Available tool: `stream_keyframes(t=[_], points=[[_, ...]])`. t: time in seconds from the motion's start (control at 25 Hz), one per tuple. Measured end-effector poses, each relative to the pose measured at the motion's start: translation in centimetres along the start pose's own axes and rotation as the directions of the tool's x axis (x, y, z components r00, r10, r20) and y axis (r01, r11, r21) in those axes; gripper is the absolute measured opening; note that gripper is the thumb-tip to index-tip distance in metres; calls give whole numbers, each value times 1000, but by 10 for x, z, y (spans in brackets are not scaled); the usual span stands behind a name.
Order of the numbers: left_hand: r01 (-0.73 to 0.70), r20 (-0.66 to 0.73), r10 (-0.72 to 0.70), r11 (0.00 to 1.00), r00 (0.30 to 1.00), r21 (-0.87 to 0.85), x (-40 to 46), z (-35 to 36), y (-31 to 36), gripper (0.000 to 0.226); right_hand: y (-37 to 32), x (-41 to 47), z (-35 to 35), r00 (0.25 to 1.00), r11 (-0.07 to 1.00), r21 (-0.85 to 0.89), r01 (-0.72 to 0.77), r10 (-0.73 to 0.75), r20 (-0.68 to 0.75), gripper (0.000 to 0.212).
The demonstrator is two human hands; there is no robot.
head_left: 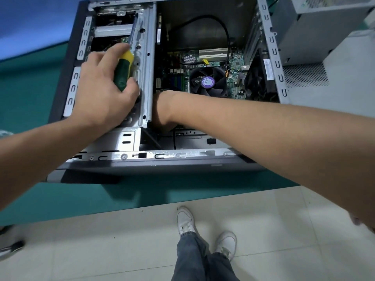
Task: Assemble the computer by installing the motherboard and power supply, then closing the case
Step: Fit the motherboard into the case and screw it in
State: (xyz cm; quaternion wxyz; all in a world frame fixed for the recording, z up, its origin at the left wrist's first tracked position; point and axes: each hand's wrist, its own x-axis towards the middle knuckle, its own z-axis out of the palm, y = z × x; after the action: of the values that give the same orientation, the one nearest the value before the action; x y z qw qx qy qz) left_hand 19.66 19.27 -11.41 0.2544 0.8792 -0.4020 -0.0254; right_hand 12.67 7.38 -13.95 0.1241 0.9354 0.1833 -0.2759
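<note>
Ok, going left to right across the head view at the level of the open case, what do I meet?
Left hand → screwdriver → drive cage → CPU fan → case rear frame → power supply.

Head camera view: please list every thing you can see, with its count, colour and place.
computer case: one, grey metal, lying open on the table
motherboard: one, green, inside the case
cooler fan: one, black, purple label, on the motherboard
black cable: one, looping above the fan
screwdriver: one, green and yellow handle, at the drive cage
power supply: one, grey, outside the case, top right
table: one, teal
left hand: grips the screwdriver
right hand: reaches behind the drive cage, fingers hidden
</note>
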Motion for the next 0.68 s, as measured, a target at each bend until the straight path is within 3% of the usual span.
stream_keyframes(t=[0.12,0.28,0.4,0.48,0.6,0.68], points=[[8,6,-8,1000,1000,-8,0,-2,1,60,3,-5,-4,997,991,128,-44,35,72,22],[10,8,-10,1000,1000,-2,0,-3,3,61,11,-6,-2,978,931,366,-6,81,-190,16],[14,9,-14,1000,1000,-8,-1,-3,4,60,9,-8,6,922,766,641,41,219,-321,7],[14,13,-14,1000,1000,-4,-1,-3,4,59,10,-8,12,913,751,656,74,213,-347,14],[20,21,-20,1000,1000,-5,-2,-4,5,58,9,-4,12,961,827,562,27,133,-241,13],[23,17,-23,1000,1000,-6,-2,-4,5,59,13,-6,10,946,767,641,-3,210,-246,9]])
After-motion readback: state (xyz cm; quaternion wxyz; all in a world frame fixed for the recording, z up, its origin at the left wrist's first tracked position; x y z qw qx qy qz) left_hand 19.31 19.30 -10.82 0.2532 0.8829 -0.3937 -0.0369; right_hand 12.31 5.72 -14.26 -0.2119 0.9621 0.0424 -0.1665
